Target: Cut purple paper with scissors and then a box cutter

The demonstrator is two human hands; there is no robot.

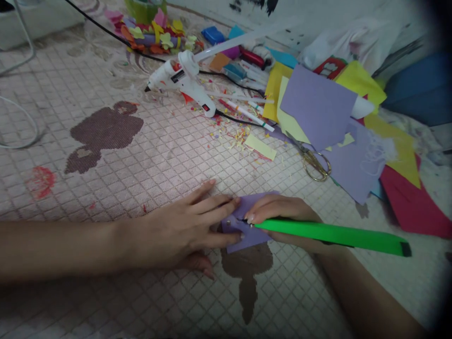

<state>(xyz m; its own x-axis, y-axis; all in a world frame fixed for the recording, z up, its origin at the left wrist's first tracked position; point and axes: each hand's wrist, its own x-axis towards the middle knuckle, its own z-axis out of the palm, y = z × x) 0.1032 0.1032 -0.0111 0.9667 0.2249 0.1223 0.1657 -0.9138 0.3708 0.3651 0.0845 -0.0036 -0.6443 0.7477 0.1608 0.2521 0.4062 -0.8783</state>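
A small piece of lilac paper lies flat on the patterned mat, low in the middle of the view. My left hand comes in from the left, its spread fingers pressing down on the paper's left part. My right hand grips a green utility knife with a black rear end. The knife's metal tip rests on the paper near my left fingertips. The paper's underside and part of its edge are hidden by my hands.
Gold-handled scissors lie beside stacked lilac, yellow and red paper sheets. A white hot glue gun with a black cord, several markers and paper scraps lie further back. Colourful paper cut-outs sit at the far edge.
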